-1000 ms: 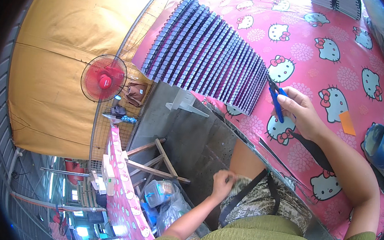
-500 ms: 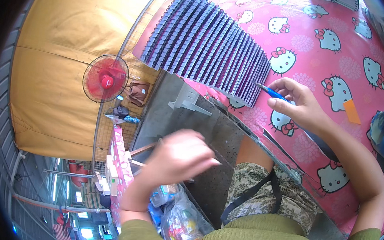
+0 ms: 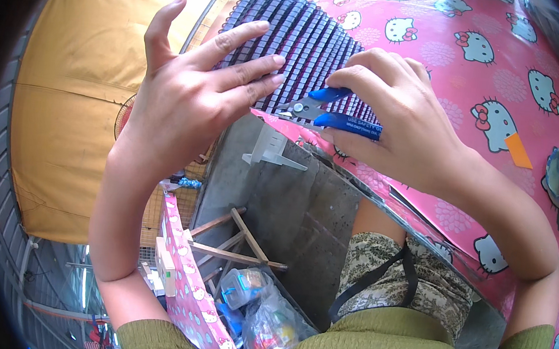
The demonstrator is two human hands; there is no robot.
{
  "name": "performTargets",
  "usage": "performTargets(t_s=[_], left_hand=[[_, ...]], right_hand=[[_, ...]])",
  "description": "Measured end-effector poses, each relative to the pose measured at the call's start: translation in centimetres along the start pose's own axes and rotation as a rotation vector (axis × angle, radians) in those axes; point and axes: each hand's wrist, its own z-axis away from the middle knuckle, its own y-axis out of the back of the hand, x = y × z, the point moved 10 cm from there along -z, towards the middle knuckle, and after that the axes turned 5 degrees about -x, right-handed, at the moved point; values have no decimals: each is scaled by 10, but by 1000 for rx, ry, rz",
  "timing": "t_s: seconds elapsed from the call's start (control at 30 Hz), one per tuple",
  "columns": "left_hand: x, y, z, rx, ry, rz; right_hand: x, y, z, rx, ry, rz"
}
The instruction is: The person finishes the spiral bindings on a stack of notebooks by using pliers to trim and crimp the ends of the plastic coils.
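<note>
Bright overall, strongest light toward upper edge, where top of yellow tarp [image 3: 76,110] pales almost to white. Washed-out sheen on far part of pink tabletop [image 3: 429,58]. Floor [image 3: 310,204] below dimmer, greyish. Left hand [image 3: 193,94] and right hand [image 3: 401,112] well lit, fairly crisp. Lower-left background small, soft. Fisheye curves straight edges; black vignette swallows corners.

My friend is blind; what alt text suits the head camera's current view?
A person's right hand holds blue-handled cutters by rows of spiral bindings on a pink patterned table; the left hand is spread over them.
</note>
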Motion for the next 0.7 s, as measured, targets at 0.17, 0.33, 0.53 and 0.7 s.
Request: performTargets(t_s=[0.17, 0.33, 0.53, 0.7], left_hand=[[-3, 0, 3, 30, 14, 26], [4, 2, -1, 33, 8, -28], [0, -5, -5, -16, 10, 32], [11, -2, -12, -32, -42, -18]], right_hand=[[-11, -5, -11, 33, 29, 88], [6, -18, -18, -60, -93, -119], [44, -67, 9, -562, -860, -923], [14, -25, -10, -200, -160, -251]])
